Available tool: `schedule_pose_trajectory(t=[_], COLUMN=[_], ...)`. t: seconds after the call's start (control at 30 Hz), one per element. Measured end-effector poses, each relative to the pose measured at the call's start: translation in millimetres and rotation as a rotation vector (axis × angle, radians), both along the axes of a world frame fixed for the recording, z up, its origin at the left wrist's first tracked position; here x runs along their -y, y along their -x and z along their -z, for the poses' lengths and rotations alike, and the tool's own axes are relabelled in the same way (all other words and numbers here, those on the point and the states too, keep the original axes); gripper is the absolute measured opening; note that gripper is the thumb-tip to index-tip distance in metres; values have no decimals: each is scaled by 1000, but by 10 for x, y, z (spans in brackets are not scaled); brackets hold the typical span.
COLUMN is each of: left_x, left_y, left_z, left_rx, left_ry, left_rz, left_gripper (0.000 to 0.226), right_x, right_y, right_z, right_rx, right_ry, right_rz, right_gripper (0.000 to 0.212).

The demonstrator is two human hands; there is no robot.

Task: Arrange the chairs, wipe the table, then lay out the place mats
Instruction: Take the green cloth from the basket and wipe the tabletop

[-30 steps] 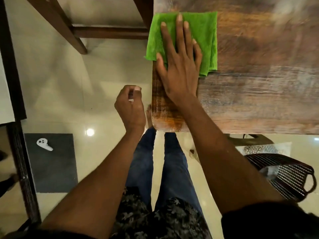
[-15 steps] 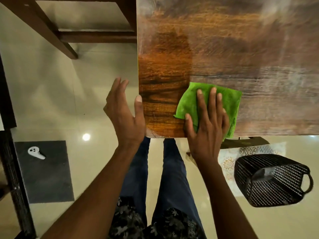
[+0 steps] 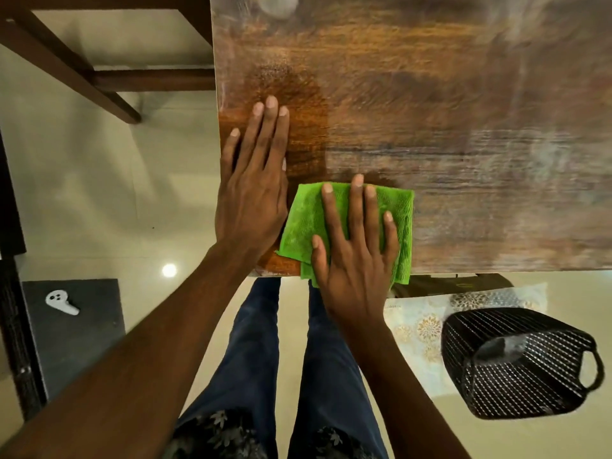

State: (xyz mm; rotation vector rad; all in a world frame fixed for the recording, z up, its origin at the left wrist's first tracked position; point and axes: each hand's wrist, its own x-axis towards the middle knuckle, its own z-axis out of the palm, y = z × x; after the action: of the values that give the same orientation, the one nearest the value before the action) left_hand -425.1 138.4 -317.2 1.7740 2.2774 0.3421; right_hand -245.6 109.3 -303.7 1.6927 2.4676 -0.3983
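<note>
Pale tiled floor lay under a wooden table (image 3: 430,127) at its near left corner, mid-wipe.

From the left, a chair frame (image 3: 99,77) stood beside the table's left edge. The left hand (image 3: 251,180) rested flat on the bare corner, fingers straight and close together, seemingly bracing. Just to its right, the right hand (image 3: 354,253) pressed the folded green cloth (image 3: 331,226) against the near edge, fingers straight and slightly spread, the cloth's lower corner overhanging. Farther right, a black basket (image 3: 516,366) sat on the floor. Judging by the dull, streaky wood to the right, wiping seemed partly done; no place mats were laid on the visible tabletop.
</note>
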Motion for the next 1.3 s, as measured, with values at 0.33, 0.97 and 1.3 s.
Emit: schedule_pose_trajectory(t=[0.33, 0.97, 1.3], left_x=[-40, 2, -7], left_y=[155, -278, -287], left_z=[-54, 68, 93], left_rx=[481, 92, 100], left_ry=[-148, -71, -64], left_rz=[-143, -92, -174], left_gripper=[51, 59, 60], right_x=[-492, -1074, -2004], right_y=[337, 281, 1096], right_z=[7, 136, 197], right_rx=[-22, -29, -116], right_ry=[-13, -162, -210], right_rz=[108, 19, -156], right_gripper=[63, 61, 62])
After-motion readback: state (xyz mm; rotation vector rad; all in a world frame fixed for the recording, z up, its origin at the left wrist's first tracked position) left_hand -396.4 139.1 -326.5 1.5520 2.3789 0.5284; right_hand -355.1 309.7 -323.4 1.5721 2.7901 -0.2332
